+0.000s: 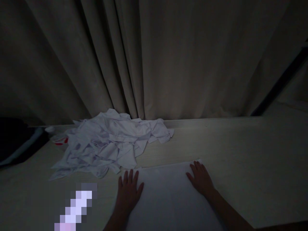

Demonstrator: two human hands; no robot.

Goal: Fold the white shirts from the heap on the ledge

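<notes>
A flat white cloth lies spread on the pale table in front of me. My left hand rests palm down on its left edge, fingers apart. My right hand presses flat near its far right corner, fingers spread. Neither hand grips anything. A crumpled pile of white cloths sits just beyond my left hand, toward the back left of the table.
Grey curtains hang behind the table's far edge. A dark object lies at the far left, and a small red-and-white thing peeks out beside the pile. A blurred pale patch is at the lower left. The room is dim.
</notes>
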